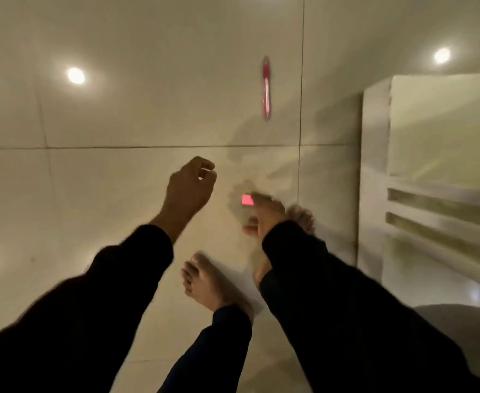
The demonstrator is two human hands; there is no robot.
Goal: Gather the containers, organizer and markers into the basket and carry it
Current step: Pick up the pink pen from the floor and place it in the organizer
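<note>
Looking straight down, a glossy tiled floor is seen, with grout lines crossing it and round ceiling lights reflected in it. A pale cabinet with horizontal slots is set along the floor's right edge, and a dark rounded shape is cut off at the lower right corner; its identity cannot be told. Two arms in black sleeves are extended from the bottom edge over the floor. Two bare feet are noted on the tiles between and beneath the arms, one near the middle, the other partly hidden behind the right arm.

The left hand is held above the floor, fingers loosely curled, thumb and forefinger tips close together; nothing is seen between them. The right hand is heavily motion-blurred. A small, seemingly clear container with a pink patch is seen at its fingertips; whether the fingers are clamped on it or merely touching cannot be told.

A pink marker is recorded lying on the floor toward the top edge, lengthwise away from the person, just left of a grout line and well apart from both hands.
</note>
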